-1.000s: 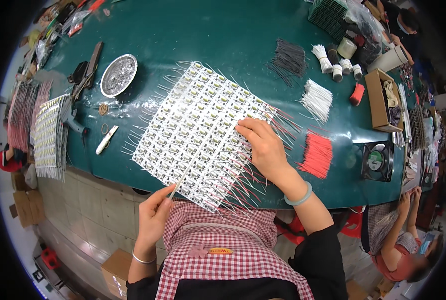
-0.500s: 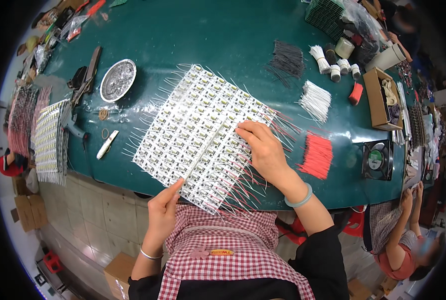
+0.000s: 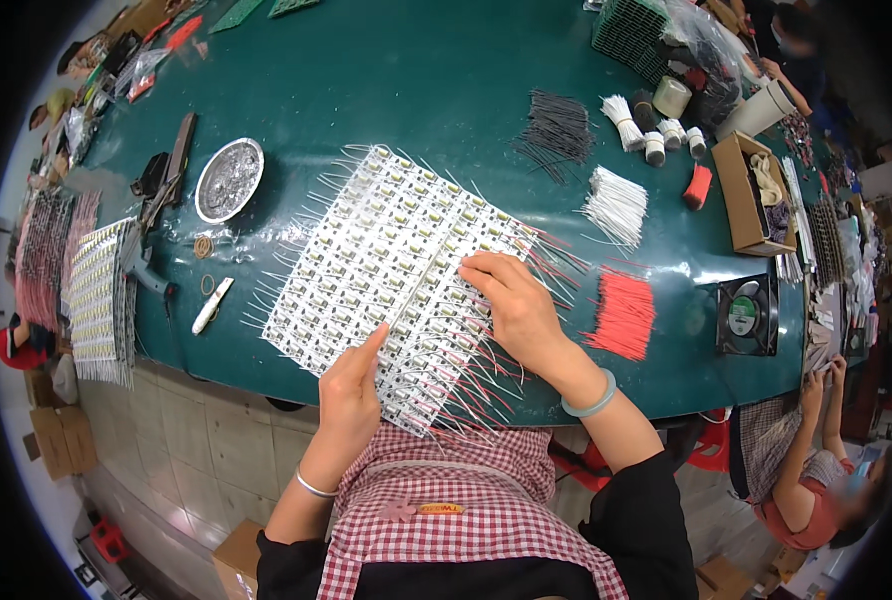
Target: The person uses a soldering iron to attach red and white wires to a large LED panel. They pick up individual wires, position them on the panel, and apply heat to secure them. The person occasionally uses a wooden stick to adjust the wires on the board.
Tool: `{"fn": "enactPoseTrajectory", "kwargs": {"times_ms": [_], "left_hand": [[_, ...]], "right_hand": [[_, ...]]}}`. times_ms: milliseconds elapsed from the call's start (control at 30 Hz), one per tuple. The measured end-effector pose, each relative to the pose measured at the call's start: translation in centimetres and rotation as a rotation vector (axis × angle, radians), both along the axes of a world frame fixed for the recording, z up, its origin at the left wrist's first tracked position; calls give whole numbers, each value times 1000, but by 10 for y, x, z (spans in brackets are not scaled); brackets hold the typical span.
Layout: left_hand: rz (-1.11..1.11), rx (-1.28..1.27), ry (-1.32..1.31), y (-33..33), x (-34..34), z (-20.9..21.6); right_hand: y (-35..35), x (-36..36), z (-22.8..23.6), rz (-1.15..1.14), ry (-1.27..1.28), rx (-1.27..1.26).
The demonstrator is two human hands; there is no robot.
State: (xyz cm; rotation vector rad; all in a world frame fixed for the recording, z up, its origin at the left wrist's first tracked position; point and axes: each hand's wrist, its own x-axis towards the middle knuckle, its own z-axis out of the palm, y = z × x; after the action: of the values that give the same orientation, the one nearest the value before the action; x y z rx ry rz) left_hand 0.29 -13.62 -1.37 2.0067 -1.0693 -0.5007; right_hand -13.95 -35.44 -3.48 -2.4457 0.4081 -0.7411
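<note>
A white panel of small circuit boards (image 3: 356, 260) lies slanted on the table before me, with yellowish parts in rows. White wires stick out from its left side, red and white ones from its right. My left hand (image 3: 350, 395) is at the panel's near edge, its index fingertip on the boards and the other fingers curled. My right hand (image 3: 522, 312) rests over the right part, fingers together and bent down onto the boards. A pale line runs up the panel from the left fingertip; whether it is a wire or a seam I cannot tell. Whatever either hand pinches is hidden.
Bundles of black wires (image 3: 556, 130), white wires (image 3: 616, 207) and red wires (image 3: 621, 315) lie right of the panel. A small fan (image 3: 747, 315) and a cardboard box (image 3: 746, 200) sit farther right. Leftward are a foil-like bowl (image 3: 230, 180), a white-handled tool (image 3: 213, 305), a glue gun (image 3: 149, 270) and stacked panels (image 3: 101, 300).
My left hand has moved up and right along the pale line, farther onto the panel. My right hand has shifted slightly left and nearer. The whole view has shifted a little.
</note>
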Motion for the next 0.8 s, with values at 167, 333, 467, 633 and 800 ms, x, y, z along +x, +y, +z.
{"fn": "enactPoseTrajectory", "kwargs": {"times_ms": [167, 333, 467, 633, 800], "left_hand": [[-33, -58, -76, -22, 1, -9], [-36, -13, -116, -38, 2, -11], [-46, -47, -138, -40, 3, -14], [-62, -110, -135, -39, 3, -16], [-84, -77, -156, -39, 6, -19]], "right_hand": [[0, -1, -1, -1, -2, -3], [-2, 0, -2, 9, -7, -8], [-1, 0, -2, 5, 0, 10], [-1, -1, 0, 1, 15, 5], [-2, 0, 0, 10, 32, 13]]}}
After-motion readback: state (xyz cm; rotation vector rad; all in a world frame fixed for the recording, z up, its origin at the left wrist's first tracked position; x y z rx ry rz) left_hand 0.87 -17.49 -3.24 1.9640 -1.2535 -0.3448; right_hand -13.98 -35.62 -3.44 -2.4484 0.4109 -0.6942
